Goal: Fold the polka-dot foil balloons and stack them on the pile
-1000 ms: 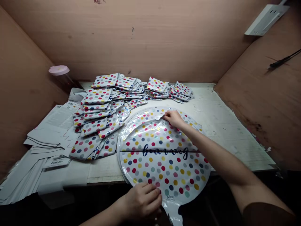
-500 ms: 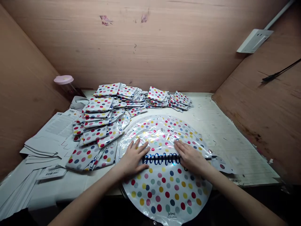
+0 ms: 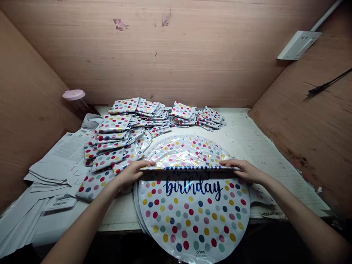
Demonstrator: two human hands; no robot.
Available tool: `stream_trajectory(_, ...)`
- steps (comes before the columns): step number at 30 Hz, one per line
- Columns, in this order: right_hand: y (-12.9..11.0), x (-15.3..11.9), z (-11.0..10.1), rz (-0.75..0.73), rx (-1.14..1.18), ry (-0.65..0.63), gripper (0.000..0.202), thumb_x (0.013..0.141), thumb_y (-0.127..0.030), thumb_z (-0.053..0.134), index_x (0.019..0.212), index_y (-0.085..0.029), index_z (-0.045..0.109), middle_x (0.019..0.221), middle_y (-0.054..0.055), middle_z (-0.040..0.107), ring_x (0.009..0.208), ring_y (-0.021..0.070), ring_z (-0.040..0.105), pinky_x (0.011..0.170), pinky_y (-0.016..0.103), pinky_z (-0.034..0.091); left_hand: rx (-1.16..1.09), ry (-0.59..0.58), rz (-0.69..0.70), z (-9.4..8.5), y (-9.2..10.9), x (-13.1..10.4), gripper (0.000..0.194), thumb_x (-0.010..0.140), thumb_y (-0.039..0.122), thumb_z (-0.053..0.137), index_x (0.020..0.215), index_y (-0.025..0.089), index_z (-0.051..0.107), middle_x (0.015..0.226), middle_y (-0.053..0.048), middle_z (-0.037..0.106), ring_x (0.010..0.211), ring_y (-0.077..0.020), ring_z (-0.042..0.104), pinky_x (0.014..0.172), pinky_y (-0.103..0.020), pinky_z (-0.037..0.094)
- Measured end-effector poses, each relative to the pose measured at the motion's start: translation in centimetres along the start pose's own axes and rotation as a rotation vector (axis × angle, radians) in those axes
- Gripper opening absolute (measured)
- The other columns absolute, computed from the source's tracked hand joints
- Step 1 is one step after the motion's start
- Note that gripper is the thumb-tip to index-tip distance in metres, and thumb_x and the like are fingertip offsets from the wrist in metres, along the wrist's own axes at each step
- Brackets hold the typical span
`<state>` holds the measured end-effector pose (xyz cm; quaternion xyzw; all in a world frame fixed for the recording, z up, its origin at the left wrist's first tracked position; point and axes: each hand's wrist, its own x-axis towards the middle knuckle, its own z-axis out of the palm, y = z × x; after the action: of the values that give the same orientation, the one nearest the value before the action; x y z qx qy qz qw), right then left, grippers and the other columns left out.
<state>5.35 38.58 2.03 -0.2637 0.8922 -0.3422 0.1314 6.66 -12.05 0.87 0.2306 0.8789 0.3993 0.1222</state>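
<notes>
A flat foil balloon [image 3: 189,157] with coloured dots is folded across its middle, its crease raised as a straight edge above the stack. My left hand [image 3: 134,171] pinches the left end of that crease. At the right end, my right hand [image 3: 244,170] grips it the same way. Beneath lies another round flat balloon [image 3: 195,220] on the stack, reading "birthday" in dark blue, with more round edges under it at the left. Its lower part hangs over the table's front edge. My fingers' undersides are hidden behind the foil.
Piles of folded dotted balloons [image 3: 114,123] stand at the left and back. White cards and papers [image 3: 52,168] lie far left. A pink-lidded cup [image 3: 74,96] leans in the back left corner. Wooden walls [image 3: 176,55] enclose the table; a socket [image 3: 298,46] is at right.
Both hands were lying flat on the balloon near its middle. They have moved apart to its sides and lifted the crease, uncovering the "birthday" lettering beneath.
</notes>
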Motion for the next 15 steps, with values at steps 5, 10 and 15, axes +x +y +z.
stream_trajectory(5,0.5,0.6,-0.2,0.202,0.317,0.262,0.030,0.084,-0.049,0.050,0.092,-0.021,0.057,0.090,0.006,0.066,0.085,0.0227,0.062,0.075,0.033,0.050,-0.023,0.158,-0.161,-0.2,0.3,1.3,0.038,0.084,0.044,0.052,0.114,0.020,0.054,0.110,-0.006,0.066,0.100,-0.0254,0.062,0.084,-0.034,0.050)
stream_trajectory(10,0.3,2.9,1.7,0.383,0.104,0.503,0.037,0.090,-0.054,0.034,0.093,-0.022,0.052,0.086,0.003,0.062,0.082,0.0193,0.060,0.073,0.028,0.048,0.152,0.206,-0.268,0.1,1.5,3.6,0.037,0.092,0.046,0.044,0.114,0.020,0.055,0.113,-0.006,0.066,0.104,-0.0235,0.062,0.086,-0.028,0.049)
stream_trajectory(15,0.5,8.0,2.2,0.679,-0.116,0.648,0.036,0.097,-0.039,0.027,0.102,-0.014,0.053,0.096,0.014,0.062,0.093,0.0246,0.059,0.080,0.035,0.045,0.426,0.404,-0.585,1.0,2.6,8.9,0.039,0.098,0.032,0.029,0.124,0.010,0.048,0.103,-0.019,0.067,0.098,-0.0301,0.064,0.082,-0.039,0.049)
